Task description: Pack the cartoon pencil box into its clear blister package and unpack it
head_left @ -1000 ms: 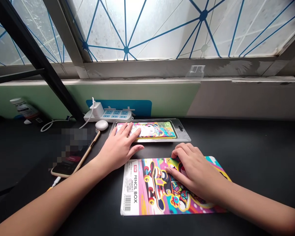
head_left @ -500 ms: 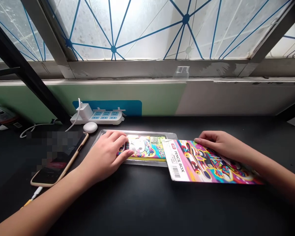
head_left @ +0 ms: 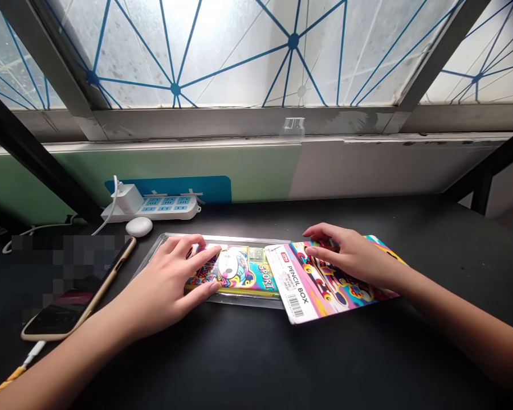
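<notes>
A colourful pencil box (head_left: 235,270) with a cartoon bear and the word SPORT lies in a clear plastic tray (head_left: 248,302). My left hand (head_left: 179,273) rests over the left end of the pencil box, thumb and fingers spread apart. The right end of the box is covered by a printed card (head_left: 290,290) marked PENCIL BOX, which lies at a slant on the desk. Above the card is my right hand (head_left: 350,253), its fingers apart and no grip visible; whether it touches the card I cannot tell.
At the left lies a phone (head_left: 64,313) with a cable plugged into its lower end. Behind it are a white rounded case (head_left: 139,226) and a power strip (head_left: 166,209) with a plugged-in charger. A window (head_left: 239,57) and black frame bars (head_left: 38,154) border the black desk.
My right hand has let go of the card's upper edge and shifted left over it. The card has turned, its right end swinging away from me. The view has swung slightly right.
</notes>
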Tool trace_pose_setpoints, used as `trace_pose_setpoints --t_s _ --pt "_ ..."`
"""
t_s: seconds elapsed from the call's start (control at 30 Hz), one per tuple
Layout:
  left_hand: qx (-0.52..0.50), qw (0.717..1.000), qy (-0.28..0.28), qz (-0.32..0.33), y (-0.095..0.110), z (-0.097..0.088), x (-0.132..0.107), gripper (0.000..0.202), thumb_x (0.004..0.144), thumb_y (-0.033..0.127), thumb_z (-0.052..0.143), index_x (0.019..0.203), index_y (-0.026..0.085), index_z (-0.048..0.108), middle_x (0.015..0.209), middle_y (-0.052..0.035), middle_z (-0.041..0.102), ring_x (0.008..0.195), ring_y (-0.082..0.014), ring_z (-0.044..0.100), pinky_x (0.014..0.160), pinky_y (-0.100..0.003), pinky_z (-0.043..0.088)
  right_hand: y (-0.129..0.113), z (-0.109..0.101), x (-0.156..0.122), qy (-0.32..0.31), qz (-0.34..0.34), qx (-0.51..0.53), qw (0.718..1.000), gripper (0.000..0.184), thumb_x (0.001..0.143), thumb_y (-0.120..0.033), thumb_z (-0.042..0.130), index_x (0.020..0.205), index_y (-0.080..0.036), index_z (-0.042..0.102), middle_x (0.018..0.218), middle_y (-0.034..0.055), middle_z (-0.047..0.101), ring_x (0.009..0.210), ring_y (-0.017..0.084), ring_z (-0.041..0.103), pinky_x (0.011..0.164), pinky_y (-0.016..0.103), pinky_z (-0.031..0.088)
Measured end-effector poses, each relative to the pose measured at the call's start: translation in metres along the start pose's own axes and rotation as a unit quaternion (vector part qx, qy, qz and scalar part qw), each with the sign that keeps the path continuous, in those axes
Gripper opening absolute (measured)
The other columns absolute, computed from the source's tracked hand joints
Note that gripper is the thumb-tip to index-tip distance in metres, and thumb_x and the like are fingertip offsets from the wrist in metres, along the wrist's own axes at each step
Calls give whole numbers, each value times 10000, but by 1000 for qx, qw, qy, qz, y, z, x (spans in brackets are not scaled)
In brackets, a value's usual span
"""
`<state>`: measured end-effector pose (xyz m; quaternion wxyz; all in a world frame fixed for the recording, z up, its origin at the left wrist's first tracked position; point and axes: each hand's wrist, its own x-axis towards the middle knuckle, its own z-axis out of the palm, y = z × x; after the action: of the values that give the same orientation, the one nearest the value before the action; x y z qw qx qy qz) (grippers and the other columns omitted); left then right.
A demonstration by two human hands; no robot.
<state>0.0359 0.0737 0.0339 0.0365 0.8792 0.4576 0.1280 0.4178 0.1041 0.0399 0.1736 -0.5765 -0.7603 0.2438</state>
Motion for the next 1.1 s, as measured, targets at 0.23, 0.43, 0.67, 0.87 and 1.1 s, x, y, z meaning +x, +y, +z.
trace_pose_setpoints --t_s 0.23,0.43,0.67,0.87,1.1 --pt "14 1000 4 27 0 5 -4 571 982 529 530 1528 380 454 1466 -84 491 1318 -359 430 1083 -510 404 2 -7 0 -65 8 4 998 421 894 -646 580 945 -242 686 906 26 721 773 211 639 653 319 461" --pt "22 999 -9 31 -3 4 -6 595 983 530 526 1549 381 421 1485 -78 487 1341 -363 428 1085 -509 416 18 -15 5 -79 48 22 995 424 852 -657 630 914 -241 688 807 0 701 717 189 609 592 287 424" --pt "13 999 -12 34 -9 6 -8 627 978 544 521 1571 396 378 1518 -67 469 1366 -383 418 1105 -529 409 23 -22 4 -74 59 35 995 427 823 -657 674 891 -237 700 828 9 716 739 193 612 596 279 421" --pt "13 1000 -11 20 -4 6 -8 616 971 560 516 1551 374 424 1506 -72 482 1345 -389 435 1097 -562 421 19 -29 2 -64 66 58 994 423 799 -656 707 865 -238 692 814 5 718 724 186 612 590 275 431" --pt "-22 999 -25 -21 13 6 -8 592 979 554 502 1526 331 458 1532 -84 451 1399 -389 374 1105 -599 427 4 -14 -1 -33 78 68 994 414 807 -645 695 853 -234 673 766 -2 704 678 174 596 560 274 409"
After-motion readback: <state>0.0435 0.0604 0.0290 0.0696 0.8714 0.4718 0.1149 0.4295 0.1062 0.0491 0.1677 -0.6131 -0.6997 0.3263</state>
